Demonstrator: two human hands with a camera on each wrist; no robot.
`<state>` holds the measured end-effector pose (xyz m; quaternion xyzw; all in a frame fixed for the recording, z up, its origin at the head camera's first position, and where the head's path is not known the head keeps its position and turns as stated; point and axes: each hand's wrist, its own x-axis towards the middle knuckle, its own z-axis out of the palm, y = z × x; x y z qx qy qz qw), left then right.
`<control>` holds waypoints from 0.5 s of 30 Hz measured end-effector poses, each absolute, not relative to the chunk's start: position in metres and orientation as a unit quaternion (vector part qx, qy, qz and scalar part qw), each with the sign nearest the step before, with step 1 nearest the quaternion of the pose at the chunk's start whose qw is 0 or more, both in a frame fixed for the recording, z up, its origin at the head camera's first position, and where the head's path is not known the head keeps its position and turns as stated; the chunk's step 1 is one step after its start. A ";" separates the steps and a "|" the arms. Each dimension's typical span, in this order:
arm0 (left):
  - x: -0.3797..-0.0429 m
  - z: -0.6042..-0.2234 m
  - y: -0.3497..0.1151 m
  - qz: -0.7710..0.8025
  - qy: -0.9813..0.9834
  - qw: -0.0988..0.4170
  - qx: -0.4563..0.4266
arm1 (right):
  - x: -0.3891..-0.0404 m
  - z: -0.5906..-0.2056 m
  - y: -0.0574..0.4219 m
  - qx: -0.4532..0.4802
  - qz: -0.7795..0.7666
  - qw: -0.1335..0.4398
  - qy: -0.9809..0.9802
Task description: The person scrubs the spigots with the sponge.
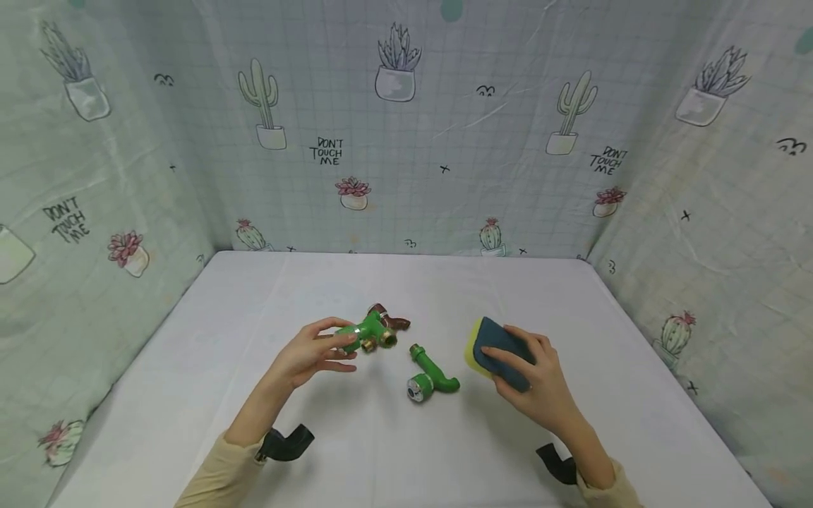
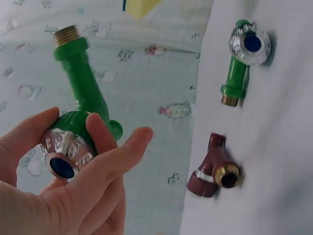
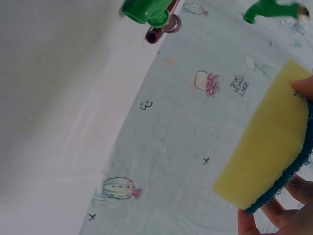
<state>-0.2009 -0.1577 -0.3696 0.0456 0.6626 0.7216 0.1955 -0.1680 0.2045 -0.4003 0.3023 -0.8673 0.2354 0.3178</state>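
My left hand (image 1: 312, 354) holds a green tap (image 1: 368, 329) up off the table, fingers and thumb round its silver knob with a blue centre, seen in the left wrist view. The tap's threaded brass end (image 2: 66, 36) points up there. On the right, my right hand (image 1: 532, 381) grips a sponge (image 1: 502, 347), yellow with a dark blue scouring side; its yellow face (image 3: 266, 142) fills much of the right wrist view. A second green tap (image 1: 434, 372) lies on the table between the hands. Behind the held tap is a dark red tap (image 2: 213, 169).
A white cloth covers the table (image 1: 444, 282). Patterned curtain (image 1: 406, 169) with cactus prints encloses the back and both sides. Black curved pieces (image 1: 288, 443) sit at both wrists.
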 end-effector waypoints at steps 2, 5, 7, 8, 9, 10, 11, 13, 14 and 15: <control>-0.204 -0.370 -0.167 0.699 0.695 0.163 0.043 | -0.167 -0.401 0.206 0.302 0.238 0.318 -0.866; -0.209 -0.369 -0.178 0.656 0.744 0.122 0.038 | -0.166 -0.402 0.208 0.302 0.242 0.318 -0.866; -0.213 -0.368 -0.185 0.626 0.773 0.100 0.033 | -0.166 -0.402 0.208 0.301 0.244 0.317 -0.866; -0.216 -0.368 -0.189 0.613 0.784 0.092 0.028 | -0.166 -0.402 0.208 0.300 0.245 0.314 -0.867; -0.220 -0.367 -0.193 0.603 0.793 0.086 0.026 | -0.166 -0.402 0.208 0.299 0.245 0.312 -0.868; -0.223 -0.367 -0.197 0.594 0.800 0.082 0.025 | -0.165 -0.402 0.208 0.298 0.247 0.310 -0.869; -0.227 -0.367 -0.201 0.585 0.806 0.083 0.025 | -0.165 -0.402 0.208 0.296 0.247 0.307 -0.870; -0.235 -0.367 -0.209 0.568 0.817 0.088 0.030 | -0.164 -0.402 0.207 0.294 0.248 0.303 -0.872; -0.239 -0.367 -0.212 0.564 0.820 0.094 0.031 | -0.164 -0.403 0.207 0.293 0.249 0.302 -0.872; -0.244 -0.367 -0.216 0.561 0.821 0.101 0.034 | -0.164 -0.403 0.207 0.292 0.249 0.303 -0.872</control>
